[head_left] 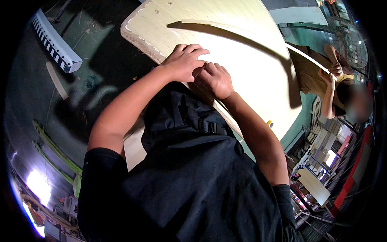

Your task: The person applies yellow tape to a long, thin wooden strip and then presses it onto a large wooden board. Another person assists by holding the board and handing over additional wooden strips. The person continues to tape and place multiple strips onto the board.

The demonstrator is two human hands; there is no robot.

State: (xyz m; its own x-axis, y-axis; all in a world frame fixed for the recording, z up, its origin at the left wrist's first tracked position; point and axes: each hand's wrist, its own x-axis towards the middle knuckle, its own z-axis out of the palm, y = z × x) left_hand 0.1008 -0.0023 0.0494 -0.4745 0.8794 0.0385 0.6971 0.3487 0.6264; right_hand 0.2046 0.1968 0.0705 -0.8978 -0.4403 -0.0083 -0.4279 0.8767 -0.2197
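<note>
Both of my hands meet at the near edge of a pale tabletop (246,64). My left hand (183,63) rests over the edge, thumb and forefinger spread apart, with nothing visible between them. Right beside it, my right hand (217,80) has its fingers curled in toward the edge; whatever they hold, if anything, is hidden beneath them. Across the far part of the top runs a thin, pale, curved strip (217,25), casting a long dark shadow.
At the right a co-worker's hands (332,74) hold a white bent strip (308,56). A yellow roll (270,123) sits by the table's right edge. On the dark floor at left lie a long white slotted piece (56,44) and a flat strip (56,80).
</note>
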